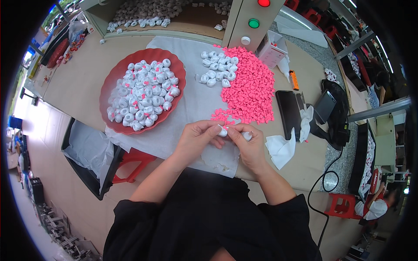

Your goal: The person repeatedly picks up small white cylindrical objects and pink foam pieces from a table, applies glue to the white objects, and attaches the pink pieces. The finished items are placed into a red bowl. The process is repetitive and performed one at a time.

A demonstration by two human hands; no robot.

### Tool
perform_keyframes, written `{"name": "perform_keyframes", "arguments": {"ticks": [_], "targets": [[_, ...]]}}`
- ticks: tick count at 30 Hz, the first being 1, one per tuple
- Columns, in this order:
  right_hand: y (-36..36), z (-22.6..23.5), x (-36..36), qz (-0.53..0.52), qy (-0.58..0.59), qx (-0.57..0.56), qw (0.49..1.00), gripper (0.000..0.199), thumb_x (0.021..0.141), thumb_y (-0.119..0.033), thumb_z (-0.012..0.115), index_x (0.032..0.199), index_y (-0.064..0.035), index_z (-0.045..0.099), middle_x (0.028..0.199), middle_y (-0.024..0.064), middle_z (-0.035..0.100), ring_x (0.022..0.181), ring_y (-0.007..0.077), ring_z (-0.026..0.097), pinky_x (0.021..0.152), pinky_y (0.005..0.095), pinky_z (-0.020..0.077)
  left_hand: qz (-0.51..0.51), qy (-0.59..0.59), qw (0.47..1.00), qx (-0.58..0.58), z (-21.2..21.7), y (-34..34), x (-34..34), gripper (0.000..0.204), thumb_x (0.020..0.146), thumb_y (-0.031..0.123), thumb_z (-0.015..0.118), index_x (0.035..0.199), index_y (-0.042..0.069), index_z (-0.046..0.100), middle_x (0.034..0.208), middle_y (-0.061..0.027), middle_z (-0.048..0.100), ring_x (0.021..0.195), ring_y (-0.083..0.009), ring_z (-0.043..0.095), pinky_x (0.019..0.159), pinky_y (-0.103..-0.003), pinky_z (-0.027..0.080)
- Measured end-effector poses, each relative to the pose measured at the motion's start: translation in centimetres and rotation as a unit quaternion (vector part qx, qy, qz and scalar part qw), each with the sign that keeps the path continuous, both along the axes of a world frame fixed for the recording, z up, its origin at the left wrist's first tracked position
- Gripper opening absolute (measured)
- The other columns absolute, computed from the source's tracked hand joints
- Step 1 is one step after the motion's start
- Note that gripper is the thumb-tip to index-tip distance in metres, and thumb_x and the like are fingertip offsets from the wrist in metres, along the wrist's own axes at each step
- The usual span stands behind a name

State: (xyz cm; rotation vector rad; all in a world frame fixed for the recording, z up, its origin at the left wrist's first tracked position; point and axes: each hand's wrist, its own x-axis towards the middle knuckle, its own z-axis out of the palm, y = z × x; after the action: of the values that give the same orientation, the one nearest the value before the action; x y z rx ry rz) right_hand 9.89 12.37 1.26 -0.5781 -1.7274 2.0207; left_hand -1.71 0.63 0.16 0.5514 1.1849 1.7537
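Observation:
My left hand [198, 138] pinches a small white rounded piece [223, 132] between thumb and fingertips, just above the near part of the white sheet [196, 161]. Opposite it, my right hand [251, 147] has its thumb and forefinger at the same piece, where a speck of pink shows. A second white rounded piece [247, 135] is tucked among the right fingers. Just beyond my hands spreads a heap of small pink pieces [249, 87]. White pieces [220, 65] lie in a cluster at its left edge.
A red scalloped bowl [106, 82] of white pieces, some with pink bits, stands left. A dark phone [287, 111], crumpled tissue [281, 150], an orange lighter [294, 80] and a white box [271, 48] are right. Behind is a cabinet [237, 26]; a black lined tray [89, 150] sits lower left.

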Motion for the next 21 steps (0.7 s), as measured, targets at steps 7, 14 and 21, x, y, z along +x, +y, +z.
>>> {"name": "perform_keyframes", "arguments": {"ticks": [7,14,21], "targets": [[-0.1,0.5,0.0,0.009,-0.003,-0.031,0.999,0.014,0.084,-0.009,0.059,0.090,0.0037,0.062,0.083,0.0077,0.063,0.078,0.0121,0.059,0.071,0.0248,0.0481,0.002,0.007,1.000,-0.017,0.3,0.1,0.0,0.025,0.090,0.017,0.050,0.101,-0.005,0.058,0.084,-0.0134,0.061,0.064,-0.0179,0.061,0.055,-0.027,0.051],[-0.1,0.6,0.0,0.001,-0.004,-0.014,1.000,0.014,0.083,-0.008,0.060,0.091,0.0030,0.062,0.084,0.0064,0.062,0.078,0.0102,0.057,0.070,0.0225,0.0458,-0.002,0.004,1.000,0.005,0.1,0.0,0.0,0.024,0.089,0.015,0.052,0.102,-0.004,0.058,0.088,-0.0124,0.062,0.069,-0.0173,0.061,0.058,-0.026,0.051],[0.4,0.8,-0.1,-0.036,0.021,-0.050,0.998,0.026,0.081,-0.011,0.061,0.104,0.0007,0.055,0.082,0.0023,0.055,0.075,0.0084,0.051,0.068,0.0216,0.0408,0.286,0.463,0.838,-0.028,3.0,-2.5,-2.5,0.022,0.078,0.002,0.062,0.100,-0.001,0.060,0.099,-0.0119,0.059,0.071,-0.0133,0.057,0.062,-0.024,0.046]]}}
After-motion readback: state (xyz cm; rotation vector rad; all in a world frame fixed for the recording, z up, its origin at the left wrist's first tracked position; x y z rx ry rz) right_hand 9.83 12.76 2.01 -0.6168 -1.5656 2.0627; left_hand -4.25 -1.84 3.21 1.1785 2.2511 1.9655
